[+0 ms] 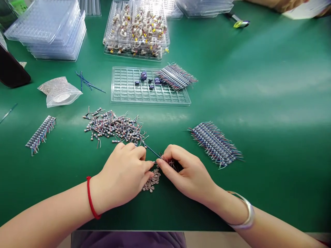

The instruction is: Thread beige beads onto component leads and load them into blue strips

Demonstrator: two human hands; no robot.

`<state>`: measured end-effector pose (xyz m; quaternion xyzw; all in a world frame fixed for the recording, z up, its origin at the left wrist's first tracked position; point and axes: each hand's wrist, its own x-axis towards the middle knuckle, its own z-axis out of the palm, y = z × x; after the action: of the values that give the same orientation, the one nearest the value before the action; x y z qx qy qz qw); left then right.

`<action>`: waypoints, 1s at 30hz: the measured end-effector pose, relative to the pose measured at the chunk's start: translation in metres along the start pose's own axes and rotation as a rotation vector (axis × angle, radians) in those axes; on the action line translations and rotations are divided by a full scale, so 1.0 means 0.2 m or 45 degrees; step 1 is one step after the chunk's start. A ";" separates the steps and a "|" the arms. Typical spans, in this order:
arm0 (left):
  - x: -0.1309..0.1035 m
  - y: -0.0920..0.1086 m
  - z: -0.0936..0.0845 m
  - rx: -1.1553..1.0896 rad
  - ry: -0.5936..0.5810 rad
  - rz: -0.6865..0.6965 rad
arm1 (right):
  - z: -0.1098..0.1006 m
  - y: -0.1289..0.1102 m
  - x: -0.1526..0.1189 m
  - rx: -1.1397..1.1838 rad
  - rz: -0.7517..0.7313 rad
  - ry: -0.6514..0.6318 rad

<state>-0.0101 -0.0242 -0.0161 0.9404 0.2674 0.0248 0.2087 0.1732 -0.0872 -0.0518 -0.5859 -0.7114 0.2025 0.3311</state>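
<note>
My right hand (184, 170) is closed, thumb and forefinger pinching a thin blue stick (152, 150) that points up and left toward the loose pile. Fine red and white wires (170, 162) show under its curled fingers; what they belong to is mostly hidden. My left hand (126, 175) is closed too, its fingertips meeting the right ones; anything pinched there is too small to make out. Below its fingertips lies a heap of small round grey-brown discs (153, 181). Just beyond my left hand is a loose pile of small wired cylindrical parts (115, 125).
Neat rows of wired parts lie at right (217, 143) and left (40, 134). Behind sit a clear gridded tray (126, 93), a plastic bag (60, 91), blue twisted sticks (89, 82), stacked trays (49, 27) and a filled tray (137, 31). Another person's arm (279, 4) shows at top right.
</note>
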 end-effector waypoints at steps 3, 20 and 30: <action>0.00 0.00 0.00 0.003 0.003 -0.003 | 0.00 0.01 0.00 -0.010 -0.020 0.007; 0.00 0.01 0.00 0.012 0.009 -0.009 | 0.02 -0.01 -0.01 -0.109 -0.157 0.070; 0.01 0.00 0.01 0.000 0.025 0.009 | 0.01 -0.02 0.01 0.009 -0.148 -0.036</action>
<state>-0.0085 -0.0250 -0.0185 0.9411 0.2659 0.0347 0.2060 0.1689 -0.0851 -0.0502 -0.5394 -0.7481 0.1938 0.3344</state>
